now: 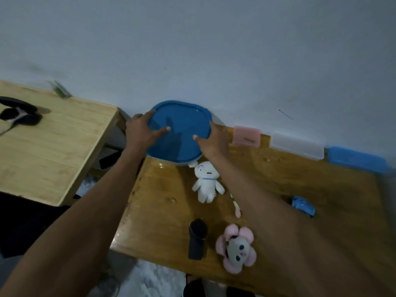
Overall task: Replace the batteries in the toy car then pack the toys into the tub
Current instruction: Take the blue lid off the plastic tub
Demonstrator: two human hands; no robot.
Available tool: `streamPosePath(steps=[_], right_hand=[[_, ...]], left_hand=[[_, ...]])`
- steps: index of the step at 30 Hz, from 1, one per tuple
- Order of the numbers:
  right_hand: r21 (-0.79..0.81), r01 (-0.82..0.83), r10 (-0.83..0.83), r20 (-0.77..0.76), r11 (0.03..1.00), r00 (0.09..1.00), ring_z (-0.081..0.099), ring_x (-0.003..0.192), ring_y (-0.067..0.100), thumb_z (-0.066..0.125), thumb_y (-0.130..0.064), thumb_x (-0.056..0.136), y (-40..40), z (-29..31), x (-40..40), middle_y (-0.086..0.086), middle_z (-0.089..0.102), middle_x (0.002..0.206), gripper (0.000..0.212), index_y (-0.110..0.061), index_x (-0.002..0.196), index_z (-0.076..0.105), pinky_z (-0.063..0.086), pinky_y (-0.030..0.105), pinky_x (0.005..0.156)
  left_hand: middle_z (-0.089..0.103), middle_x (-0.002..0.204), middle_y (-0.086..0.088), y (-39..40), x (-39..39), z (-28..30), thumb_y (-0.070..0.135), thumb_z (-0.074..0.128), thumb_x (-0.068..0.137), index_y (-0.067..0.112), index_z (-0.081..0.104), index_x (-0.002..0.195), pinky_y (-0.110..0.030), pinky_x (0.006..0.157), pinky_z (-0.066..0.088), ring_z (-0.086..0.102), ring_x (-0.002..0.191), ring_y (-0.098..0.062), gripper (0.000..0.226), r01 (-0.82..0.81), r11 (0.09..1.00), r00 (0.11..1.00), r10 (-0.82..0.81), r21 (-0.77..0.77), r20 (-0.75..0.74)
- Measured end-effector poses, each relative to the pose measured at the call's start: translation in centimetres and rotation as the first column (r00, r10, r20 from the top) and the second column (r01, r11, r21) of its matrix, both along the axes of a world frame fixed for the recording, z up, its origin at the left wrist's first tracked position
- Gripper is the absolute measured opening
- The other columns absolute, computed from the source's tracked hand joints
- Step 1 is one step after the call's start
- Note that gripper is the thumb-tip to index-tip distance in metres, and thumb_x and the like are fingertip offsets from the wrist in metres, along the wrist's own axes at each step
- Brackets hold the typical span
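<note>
Left hand [140, 130]: grip spread wide, gripping the tub lid's [180, 129] left rim.
Right hand [215, 140]: grip spread wide, gripping its right rim.
Tub: far counter [300, 181] edge, against the wall.
White plush [206, 181]: just near of the tub.

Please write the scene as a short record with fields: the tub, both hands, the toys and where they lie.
tub: blue lid on, at the far edge of the brown table, by the wall
left hand: on the lid's left rim, thumb on top
right hand: on the lid's right rim, thumb on top
white plush: on the table, just in front of the tub
pink flower plush: near the front edge
blue toy car: on the table, to the right
black cylinder: left of the flower plush
toys packed: none seen
</note>
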State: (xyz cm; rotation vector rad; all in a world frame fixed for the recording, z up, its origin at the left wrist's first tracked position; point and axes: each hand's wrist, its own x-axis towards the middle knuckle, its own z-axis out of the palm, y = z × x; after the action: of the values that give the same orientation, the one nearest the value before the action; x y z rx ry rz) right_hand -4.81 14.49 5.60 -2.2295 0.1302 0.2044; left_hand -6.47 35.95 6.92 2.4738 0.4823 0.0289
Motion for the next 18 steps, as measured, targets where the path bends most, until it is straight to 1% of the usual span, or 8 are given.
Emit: streamPosePath(steps=[1, 2, 4, 5, 8, 11, 16, 18], right_hand=[[-0.024, 0.005, -0.006, -0.015, 1.000, 1.000, 0.057, 0.114, 0.025, 0.070, -0.059, 0.069, 0.5, -0.6, -0.1, 0.003, 0.063, 0.119, 0.058, -0.033, 0.120, 0.059, 0.055, 0.041, 0.093], [-0.060, 0.010, -0.012, -0.026, 0.998, 1.000, 0.053, 0.118, 0.026, 0.074, -0.054, 0.072, 0.9, -1.1, -0.2, 0.005, 0.060, 0.122, 0.056, -0.031, 0.121, 0.059, 0.053, 0.042, 0.096], [-0.105, 0.034, -0.037, -0.028, 0.994, 0.999, 0.050, 0.119, 0.027, 0.080, -0.037, 0.079, 1.2, -1.4, -0.2, 0.008, 0.053, 0.125, 0.051, -0.027, 0.124, 0.059, 0.052, 0.041, 0.098], [-0.121, 0.051, -0.054, -0.020, 0.991, 0.998, 0.052, 0.117, 0.027, 0.081, -0.031, 0.080, 1.2, -1.7, -0.1, 0.008, 0.051, 0.125, 0.051, -0.026, 0.125, 0.059, 0.053, 0.041, 0.097], [-0.140, 0.102, -0.100, 0.021, 0.985, 0.995, 0.058, 0.107, 0.025, 0.082, -0.022, 0.080, 1.6, -2.3, -0.1, 0.006, 0.055, 0.120, 0.043, -0.022, 0.120, 0.063, 0.058, 0.037, 0.088], [-0.154, 0.137, -0.127, 0.077, 0.979, 0.989, 0.062, 0.099, 0.025, 0.082, -0.018, 0.078, 2.2, -2.5, -0.1, 0.004, 0.060, 0.110, 0.038, -0.020, 0.112, 0.067, 0.062, 0.038, 0.079], [-0.165, 0.135, -0.125, 0.070, 0.977, 0.990, 0.063, 0.102, 0.023, 0.082, -0.017, 0.079, 2.3, -3.0, 0.3, 0.002, 0.061, 0.116, 0.055, -0.020, 0.130, 0.063, 0.062, 0.036, 0.080], [-0.136, 0.128, -0.123, 0.045, 0.982, 0.991, 0.062, 0.110, 0.024, 0.081, -0.014, 0.080, 2.1, -3.1, 0.4, 0.005, 0.060, 0.125, 0.064, -0.021, 0.139, 0.057, 0.061, 0.035, 0.085]], left_hand=[[0.059, 0.136, -0.013, 0.6, -0.3, -0.5, 0.076, 0.073, 0.067, 0.026, 0.048, 0.148, -0.050, 0.102, 0.052, 0.058, 0.122, -0.034, 0.099, -0.001, 1.000, 0.999, -0.001, -0.027, -0.053], [0.057, 0.139, -0.013, 1.0, -0.5, -0.9, 0.069, 0.079, 0.069, 0.023, 0.046, 0.150, -0.050, 0.104, 0.050, 0.056, 0.125, -0.034, 0.099, 0.015, 0.998, 0.996, -0.021, -0.061, -0.087], [0.055, 0.144, -0.014, 1.5, -0.5, -1.5, 0.054, 0.086, 0.072, 0.016, 0.046, 0.150, -0.049, 0.105, 0.048, 0.054, 0.129, -0.034, 0.096, 0.067, 0.994, 0.992, -0.075, -0.082, -0.099], [0.055, 0.144, -0.015, 1.7, -0.4, -1.7, 0.052, 0.087, 0.072, 0.013, 0.048, 0.149, -0.049, 0.105, 0.048, 0.054, 0.129, -0.035, 0.094, 0.089, 0.994, 0.991, -0.094, -0.060, -0.096], [0.059, 0.137, -0.017, 2.1, -0.2, -2.1, 0.059, 0.087, 0.067, 0.015, 0.056, 0.142, -0.053, 0.102, 0.051, 0.054, 0.125, -0.038, 0.093, 0.095, 0.996, 0.992, -0.094, -0.003, -0.084], [0.059, 0.135, -0.017, 2.3, -0.2, -2.3, 0.061, 0.087, 0.065, 0.020, 0.058, 0.141, -0.055, 0.102, 0.050, 0.052, 0.124, -0.040, 0.091, 0.081, 0.997, 0.993, -0.082, -0.012, -0.082], [0.054, 0.136, -0.017, 2.6, 0.1, -2.6, 0.060, 0.088, 0.063, 0.021, 0.059, 0.140, -0.056, 0.105, 0.048, 0.048, 0.126, -0.039, 0.090, 0.072, 0.997, 0.994, -0.071, 0.008, -0.082], [0.050, 0.137, -0.017, 2.7, 0.3, -2.7, 0.060, 0.089, 0.061, 0.022, 0.062, 0.136, -0.056, 0.105, 0.048, 0.046, 0.127, -0.039, 0.089, 0.073, 0.997, 0.993, -0.072, 0.013, -0.092]])
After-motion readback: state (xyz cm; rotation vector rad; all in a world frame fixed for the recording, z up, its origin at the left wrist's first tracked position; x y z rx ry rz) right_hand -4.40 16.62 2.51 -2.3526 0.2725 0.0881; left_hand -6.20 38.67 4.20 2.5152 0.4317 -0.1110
